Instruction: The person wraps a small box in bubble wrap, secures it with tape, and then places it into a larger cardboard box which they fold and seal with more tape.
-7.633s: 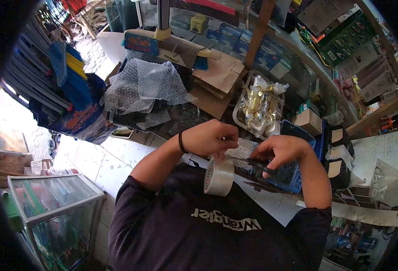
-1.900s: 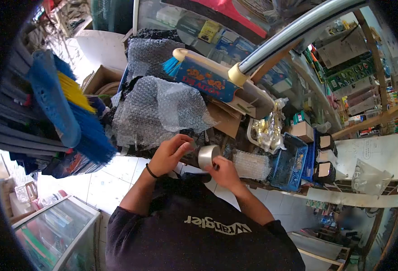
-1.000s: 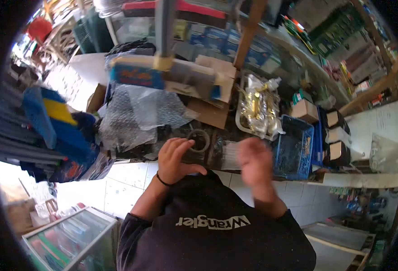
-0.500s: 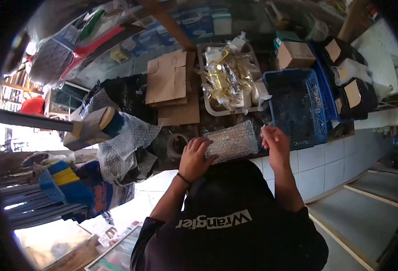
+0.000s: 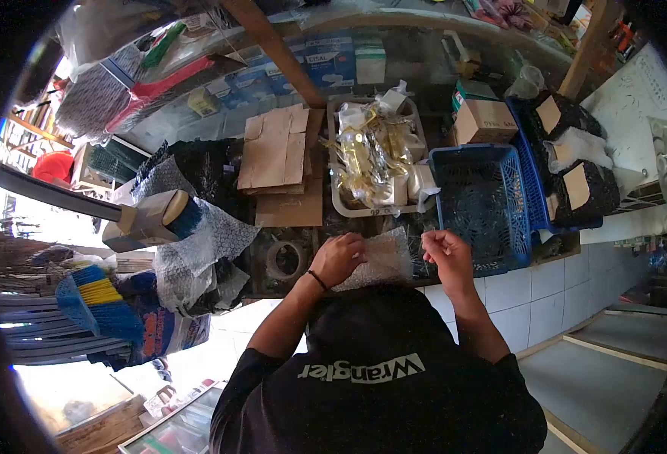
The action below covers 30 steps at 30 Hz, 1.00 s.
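Observation:
On the dark worktop, close against my body, lies a package in clear bubble wrap [image 5: 388, 261]. My left hand [image 5: 338, 259] grips its left end, the fingers curled over the wrap. Just past the package's right end is my right hand [image 5: 450, 259], raised slightly, with thumb and fingers pinched together. Whatever that pinch may hold is too small or clear to make out. Left of my left hand, a roll of tape [image 5: 286, 259] lies flat on the worktop.
Behind the package stands a white tray [image 5: 339, 198] of bagged gold-coloured parts. Flat cardboard [image 5: 273, 151] lies left of it, a blue plastic basket [image 5: 477, 155] stands to the right. Loose bubble wrap [image 5: 220, 234] and a taped pole end [image 5: 152, 219] are on the left.
The view has shifted slightly. My left hand has moved farther onto the package's left end, its fingers drawn closer together. My right hand stays pinched beside the right end.

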Tool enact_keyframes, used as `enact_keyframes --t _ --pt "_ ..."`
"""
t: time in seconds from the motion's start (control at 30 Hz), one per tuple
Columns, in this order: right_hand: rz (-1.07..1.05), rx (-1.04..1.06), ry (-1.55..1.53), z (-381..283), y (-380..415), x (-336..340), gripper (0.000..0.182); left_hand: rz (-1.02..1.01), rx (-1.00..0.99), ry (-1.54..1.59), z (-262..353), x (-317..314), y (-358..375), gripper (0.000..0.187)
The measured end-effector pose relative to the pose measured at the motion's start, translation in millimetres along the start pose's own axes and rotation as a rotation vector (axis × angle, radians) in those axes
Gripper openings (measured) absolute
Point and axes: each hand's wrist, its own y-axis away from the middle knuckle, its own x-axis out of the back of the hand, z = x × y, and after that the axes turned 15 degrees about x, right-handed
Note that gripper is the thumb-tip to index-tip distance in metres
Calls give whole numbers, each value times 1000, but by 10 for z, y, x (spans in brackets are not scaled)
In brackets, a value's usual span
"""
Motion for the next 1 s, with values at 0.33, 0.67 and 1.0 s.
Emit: enact_keyframes --t 0.33,0.67,1.0 --pt "-134 97 92 80 0 -127 22 30 -32 -2 8 -65 -96 12" --pt "-501 -20 -96 488 25 -494 18 132 49 243 -157 -290 -127 15" --pt "-258 164 154 572 -47 -590 20 163 175 358 -135 -224 -53 18"
